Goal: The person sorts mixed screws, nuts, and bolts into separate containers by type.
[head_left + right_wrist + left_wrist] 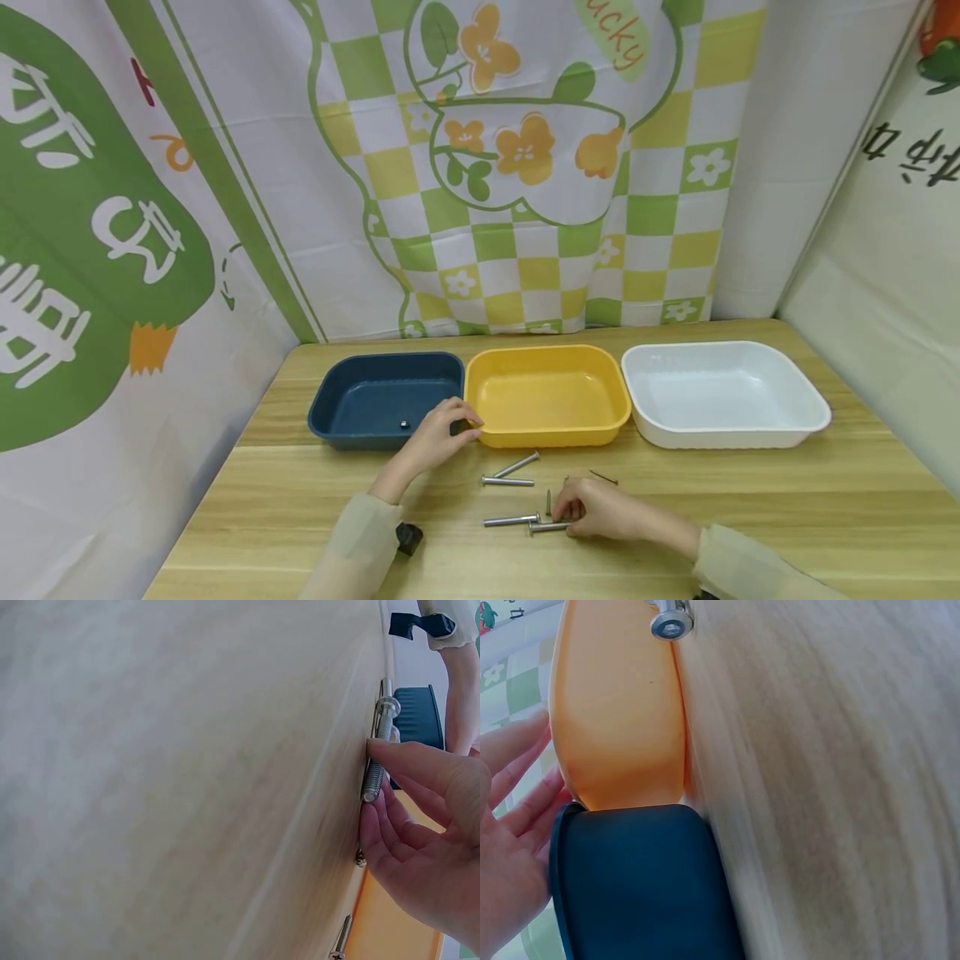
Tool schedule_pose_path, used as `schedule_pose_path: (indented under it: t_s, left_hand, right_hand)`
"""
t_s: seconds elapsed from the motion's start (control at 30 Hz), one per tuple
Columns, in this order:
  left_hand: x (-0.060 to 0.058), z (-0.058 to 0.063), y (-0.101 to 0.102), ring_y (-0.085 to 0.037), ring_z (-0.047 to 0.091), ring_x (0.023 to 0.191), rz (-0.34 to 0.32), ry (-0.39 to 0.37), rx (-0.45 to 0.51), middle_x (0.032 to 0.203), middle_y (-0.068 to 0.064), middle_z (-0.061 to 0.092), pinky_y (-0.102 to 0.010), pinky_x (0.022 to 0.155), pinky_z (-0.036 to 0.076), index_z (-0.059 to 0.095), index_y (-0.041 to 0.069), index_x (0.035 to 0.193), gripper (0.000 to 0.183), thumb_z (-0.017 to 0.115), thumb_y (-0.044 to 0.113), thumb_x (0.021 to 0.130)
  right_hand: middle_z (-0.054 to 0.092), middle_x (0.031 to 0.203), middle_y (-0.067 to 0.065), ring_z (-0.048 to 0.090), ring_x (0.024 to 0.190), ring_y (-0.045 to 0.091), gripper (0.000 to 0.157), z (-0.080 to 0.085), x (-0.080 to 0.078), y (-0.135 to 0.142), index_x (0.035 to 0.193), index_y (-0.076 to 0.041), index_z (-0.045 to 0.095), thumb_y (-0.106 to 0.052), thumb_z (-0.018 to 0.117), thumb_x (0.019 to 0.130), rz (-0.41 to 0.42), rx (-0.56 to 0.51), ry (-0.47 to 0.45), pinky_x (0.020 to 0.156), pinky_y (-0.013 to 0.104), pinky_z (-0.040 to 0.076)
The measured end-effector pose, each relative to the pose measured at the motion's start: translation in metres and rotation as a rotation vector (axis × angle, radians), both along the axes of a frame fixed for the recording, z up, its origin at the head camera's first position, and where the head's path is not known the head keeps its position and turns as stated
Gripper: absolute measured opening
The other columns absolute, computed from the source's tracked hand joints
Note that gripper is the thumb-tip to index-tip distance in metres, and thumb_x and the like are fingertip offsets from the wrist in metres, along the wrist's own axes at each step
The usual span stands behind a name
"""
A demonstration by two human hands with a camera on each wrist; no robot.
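Note:
My right hand [600, 508] is low over the table, its thumb and fingers pinching the threaded end of a silver bolt [379, 754]. Another bolt [510, 521] lies just left of it, and a small screw [548, 502] stands out close to the fingertips. Farther back, two more bolts [508, 482] lie near each other. My left hand [438, 433] rests at the front corner where the yellow tray [551, 437] meets the dark blue tray [352, 442]; its loosely bent fingers touch the yellow rim. A small shiny metal piece [404, 424] sits inside the blue tray.
A white tray [727, 437] completes the row on the right. Another thin screw [603, 477] lies behind my right hand. Printed cloth [517, 275] hangs along the back edge of the wooden table [247, 508], with more cloth at both sides.

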State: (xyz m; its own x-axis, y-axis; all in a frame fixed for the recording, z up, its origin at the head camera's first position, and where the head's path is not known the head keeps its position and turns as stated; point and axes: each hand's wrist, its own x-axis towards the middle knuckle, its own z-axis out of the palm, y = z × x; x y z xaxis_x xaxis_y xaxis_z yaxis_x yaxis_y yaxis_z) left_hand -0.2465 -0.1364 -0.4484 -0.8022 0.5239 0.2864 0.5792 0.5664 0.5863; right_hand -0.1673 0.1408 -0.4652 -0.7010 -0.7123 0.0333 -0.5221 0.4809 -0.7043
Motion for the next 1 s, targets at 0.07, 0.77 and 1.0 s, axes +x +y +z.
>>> schedule_pose_path:
  t_s: [0.07,0.77,1.0]
  left_hand:
    - [-0.001,-0.0008,-0.0002,-0.02,0.052,0.095,-0.004,0.017,0.004,0.097,-0.001,0.057,-0.039,0.084,0.043,0.068,0.013,0.091,0.007,0.065,0.013,0.084]
    - [-0.003,-0.0018,-0.001,-0.02,0.05,0.091,-0.011,0.022,0.027,0.094,-0.002,0.058,-0.035,0.081,0.042,0.067,0.011,0.088,0.006,0.066,0.01,0.083]
    - [-0.0031,-0.0014,0.0,-0.019,0.05,0.091,-0.016,0.035,0.022,0.095,-0.002,0.058,-0.035,0.081,0.041,0.067,0.012,0.088,0.005,0.065,0.012,0.084]
  right_hand:
    - [0.056,0.076,-0.006,0.049,0.069,-0.001,0.016,-0.0009,-0.0005,0.0,0.083,-0.007,0.068,0.001,0.072,0.07,0.001,-0.007,-0.017,0.061,0.017,0.045]
    - [0.052,0.081,-0.005,0.045,0.072,-0.002,0.011,-0.0025,0.0024,0.0024,0.088,-0.006,0.064,0.001,0.064,0.08,0.011,-0.038,-0.126,0.063,0.018,0.044]
    - [0.054,0.081,-0.004,0.046,0.073,-0.002,0.013,-0.0023,0.0022,0.0035,0.087,-0.005,0.064,0.003,0.065,0.078,0.011,-0.061,-0.082,0.064,0.018,0.044]
